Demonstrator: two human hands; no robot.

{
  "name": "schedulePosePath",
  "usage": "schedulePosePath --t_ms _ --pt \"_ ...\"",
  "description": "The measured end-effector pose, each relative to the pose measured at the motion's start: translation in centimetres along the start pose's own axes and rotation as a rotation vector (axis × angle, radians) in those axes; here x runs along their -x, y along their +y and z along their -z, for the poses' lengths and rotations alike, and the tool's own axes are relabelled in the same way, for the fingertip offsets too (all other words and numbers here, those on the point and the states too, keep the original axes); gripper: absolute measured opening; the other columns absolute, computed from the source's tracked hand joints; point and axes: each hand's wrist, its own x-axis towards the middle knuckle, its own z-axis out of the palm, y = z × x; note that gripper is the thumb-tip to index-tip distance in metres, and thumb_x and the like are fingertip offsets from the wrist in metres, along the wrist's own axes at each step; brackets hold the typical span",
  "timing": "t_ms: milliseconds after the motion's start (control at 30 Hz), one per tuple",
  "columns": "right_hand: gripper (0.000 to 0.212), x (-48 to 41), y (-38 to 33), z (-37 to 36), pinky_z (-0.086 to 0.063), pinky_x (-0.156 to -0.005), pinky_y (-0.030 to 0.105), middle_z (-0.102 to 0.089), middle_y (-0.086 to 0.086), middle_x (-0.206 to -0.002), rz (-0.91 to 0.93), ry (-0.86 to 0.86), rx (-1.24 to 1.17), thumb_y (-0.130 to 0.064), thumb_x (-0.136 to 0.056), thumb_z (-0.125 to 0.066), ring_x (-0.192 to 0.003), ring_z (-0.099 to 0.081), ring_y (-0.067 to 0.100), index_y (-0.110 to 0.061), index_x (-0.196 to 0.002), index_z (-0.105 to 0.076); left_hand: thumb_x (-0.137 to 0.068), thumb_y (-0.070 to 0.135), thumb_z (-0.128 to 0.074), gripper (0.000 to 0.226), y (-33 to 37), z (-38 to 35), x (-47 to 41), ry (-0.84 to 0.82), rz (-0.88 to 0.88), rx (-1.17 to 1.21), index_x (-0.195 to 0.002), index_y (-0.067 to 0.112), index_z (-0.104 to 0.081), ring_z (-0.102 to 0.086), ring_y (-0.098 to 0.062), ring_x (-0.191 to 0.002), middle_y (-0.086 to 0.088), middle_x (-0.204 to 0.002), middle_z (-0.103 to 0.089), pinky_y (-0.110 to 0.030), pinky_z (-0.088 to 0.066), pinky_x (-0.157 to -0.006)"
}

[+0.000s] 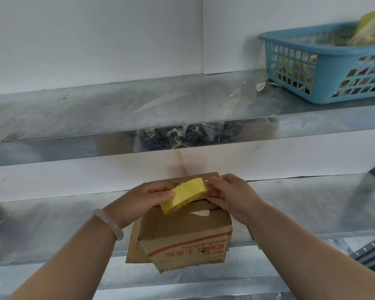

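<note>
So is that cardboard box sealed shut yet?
Not sealed: the rear flap of the cardboard box stands up behind the yellow tape roll that the left hand and right hand hold. The other top flaps: cannot tell.

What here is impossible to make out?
Head view, all:
Inside of the brown cardboard box: hidden by its flaps and the yellow tape roll.
Contents of the blue plastic basket: blurred behind its lattice, cut off by the right edge.
Whether the right hand, pinching the roll that the left hand grips, has a loose tape end: too small.
</note>
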Motion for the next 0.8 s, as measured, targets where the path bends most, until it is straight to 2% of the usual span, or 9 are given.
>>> schedulePosePath --t_ms 33,167,267,367,467,633,800 --pt "0.014 -0.1 -0.1 0.2 -0.059 -0.080 0.034 -0.072 0.016 -0.099 0.016 0.002 0.062 -0.017 -0.098 -0.058 -0.088 -0.072 0.026 -0.006 -0.093 -0.051 -0.086 0.051 -0.056 0.030 -0.4 0.0 0.0 0.039 -0.015 0.001 -0.108 0.035 -0.068 -0.065 -0.004 -0.097 0.011 -0.103 -0.071 -0.028 -0.050 -0.090" --pt "0.016 0.0 -0.4 0.3 -0.060 -0.080 0.034 -0.073 0.017 -0.101 0.060 0.012 0.225 -0.020 -0.101 -0.052 -0.088 -0.074 0.024 -0.005 -0.099 -0.047 -0.095 0.032 -0.053 0.019 0.4 -0.1 -0.8 0.327 -0.104 -0.102 -0.088 0.024 -0.069 -0.061 -0.006 -0.075 0.002 -0.082 -0.070 -0.025 -0.045 -0.070" --pt "0.014 0.0 -0.4 0.3 -0.060 -0.078 0.032 -0.073 0.015 -0.098 0.071 0.036 0.243 -0.019 -0.101 -0.051 -0.086 -0.074 0.021 -0.006 -0.098 -0.046 -0.092 0.036 -0.058 0.021 0.7 0.1 -1.2 0.427 -0.092 -0.183 -0.083 0.023 -0.070 -0.062 -0.014 -0.076 0.001 -0.078 -0.070 -0.027 -0.046 -0.066" --pt "0.011 -0.3 -0.2 0.5 -0.061 -0.077 0.036 -0.072 0.014 -0.098 0.108 0.105 0.253 -0.020 -0.101 -0.051 -0.085 -0.074 0.021 -0.012 -0.098 -0.046 -0.086 0.046 -0.062 0.023 1.0 0.3 -1.2 0.488 -0.056 -0.358 -0.076 0.027 -0.068 -0.061 -0.010 -0.073 0.008 -0.073 -0.067 -0.027 -0.046 -0.064" --pt "0.011 -0.4 -0.3 0.8 -0.062 -0.075 0.040 -0.070 0.014 -0.097 0.139 0.152 0.246 -0.020 -0.100 -0.052 -0.085 -0.074 0.021 -0.012 -0.096 -0.046 -0.081 0.058 -0.061 0.028 1.5 0.4 -1.4 0.515 -0.004 -0.522 -0.078 0.031 -0.067 -0.059 -0.006 -0.075 0.012 -0.076 -0.064 -0.029 -0.051 -0.066" --pt "0.007 -0.2 -0.4 2.0 -0.061 -0.077 0.045 -0.070 0.018 -0.095 0.141 0.169 0.119 -0.015 -0.101 -0.048 -0.082 -0.075 0.024 -0.009 -0.102 -0.044 -0.079 0.064 -0.058 0.037 2.6 -1.1 -2.4 0.485 0.028 -0.700 -0.081 0.029 -0.067 -0.057 -0.008 -0.076 0.012 -0.077 -0.063 -0.031 -0.052 -0.069" --pt "0.013 -0.2 -0.4 2.5 -0.059 -0.083 0.045 -0.075 0.017 -0.091 0.071 0.089 0.061 -0.016 -0.102 -0.048 -0.084 -0.074 0.027 -0.008 -0.111 -0.042 -0.081 0.064 -0.056 0.036 2.6 -0.7 -2.5 0.462 0.035 -0.680 -0.078 0.029 -0.064 -0.057 -0.007 -0.072 0.010 -0.074 -0.062 -0.029 -0.049 -0.063"
